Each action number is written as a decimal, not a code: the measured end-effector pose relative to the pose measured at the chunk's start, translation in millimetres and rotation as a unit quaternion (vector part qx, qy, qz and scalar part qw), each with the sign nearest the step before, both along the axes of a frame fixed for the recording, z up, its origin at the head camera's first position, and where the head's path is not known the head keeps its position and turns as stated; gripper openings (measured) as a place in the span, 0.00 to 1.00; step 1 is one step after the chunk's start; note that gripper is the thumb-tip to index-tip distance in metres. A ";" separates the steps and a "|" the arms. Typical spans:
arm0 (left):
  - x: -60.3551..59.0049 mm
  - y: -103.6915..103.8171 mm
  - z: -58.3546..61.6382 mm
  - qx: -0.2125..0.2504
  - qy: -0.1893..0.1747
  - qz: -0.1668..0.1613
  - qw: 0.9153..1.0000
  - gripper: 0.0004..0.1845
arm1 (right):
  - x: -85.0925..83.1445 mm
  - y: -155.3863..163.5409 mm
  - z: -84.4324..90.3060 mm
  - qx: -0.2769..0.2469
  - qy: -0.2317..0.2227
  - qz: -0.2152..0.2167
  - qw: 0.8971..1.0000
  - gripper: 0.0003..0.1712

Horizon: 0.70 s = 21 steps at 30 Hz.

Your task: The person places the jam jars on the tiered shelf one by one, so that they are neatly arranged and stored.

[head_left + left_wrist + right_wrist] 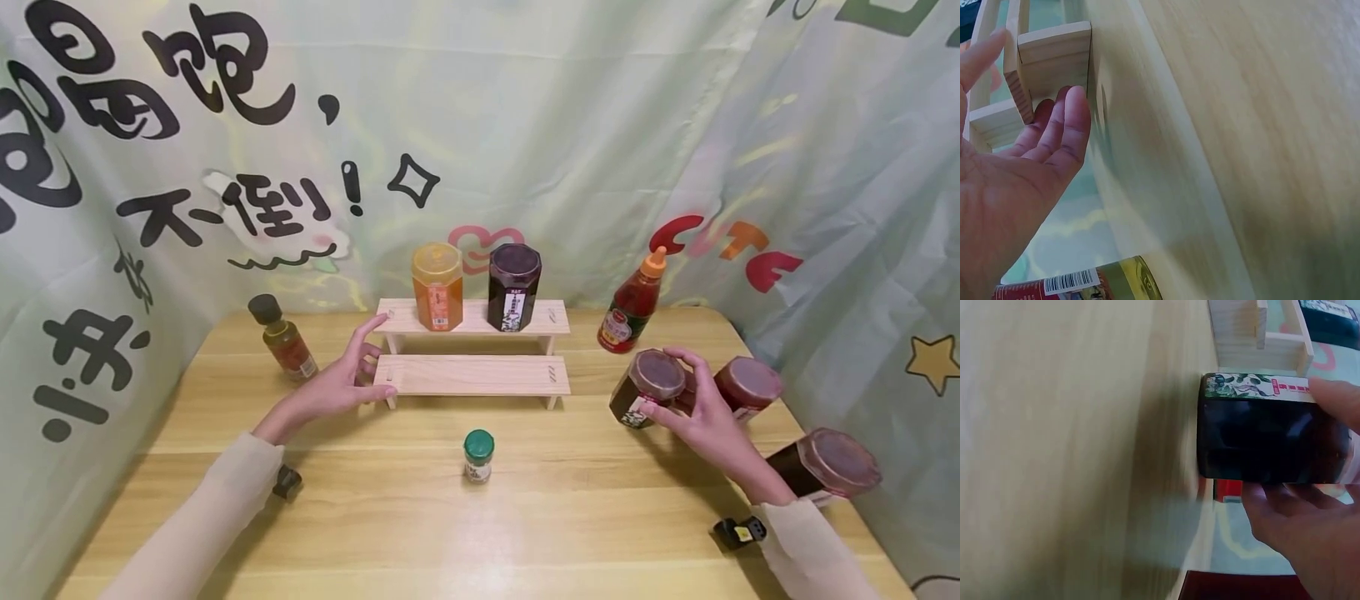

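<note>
My right hand [708, 425] grips a dark octagonal jar [1260, 434] with a floral label, thumb on the near side and fingers on the far side. Whether its base touches the table cannot be told. My left hand [333, 387] is at the left end of a two-step wooden rack [472, 375], its fingers spread loosely against the ends of the steps. On the upper step stand an orange jar [438, 287] and another dark jar [514, 287]. To the left of that hand is a black-capped bottle [283, 337].
An orange-capped red sauce bottle [632, 304] stands behind the held jar. Two more jars, a reddish one [748, 383] and a dark one [836, 462], are by the right forearm. A green-capped shaker [478, 457] stands before the rack. Printed curtains surround the table [420, 533].
</note>
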<state>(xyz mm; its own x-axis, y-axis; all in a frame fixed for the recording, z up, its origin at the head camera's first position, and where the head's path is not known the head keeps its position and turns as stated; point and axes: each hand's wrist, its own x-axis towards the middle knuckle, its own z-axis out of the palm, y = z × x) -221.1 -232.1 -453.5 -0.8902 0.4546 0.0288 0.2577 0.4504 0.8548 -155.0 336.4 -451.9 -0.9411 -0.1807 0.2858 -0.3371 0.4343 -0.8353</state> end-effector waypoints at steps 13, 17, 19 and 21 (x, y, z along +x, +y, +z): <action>-1.0 -3.3 -3.2 -0.001 0.018 -0.001 1.000 0.67 | 11.7 -29.7 23.6 0.002 0.050 -0.021 0.999 0.55; -2.0 -3.5 -3.0 0.002 0.018 -0.003 1.000 0.67 | 13.6 -46.4 34.5 -0.009 0.049 -0.009 0.999 0.54; -2.4 -2.7 -2.8 0.000 0.019 -0.003 1.000 0.67 | 13.2 -55.2 38.8 -0.015 0.049 0.001 0.999 0.55; -2.7 -1.8 -2.0 -0.004 0.022 -0.003 1.000 0.67 | 11.7 -64.8 42.3 -0.020 0.050 0.013 0.998 0.55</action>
<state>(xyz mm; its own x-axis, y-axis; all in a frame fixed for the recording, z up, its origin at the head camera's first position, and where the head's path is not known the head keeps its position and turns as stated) -223.8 -233.8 -455.5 -0.8854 0.4605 0.0633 0.2973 0.4561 0.8388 -143.3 271.6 -409.6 -0.9031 -0.1910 0.3847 -0.4295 0.3917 -0.8137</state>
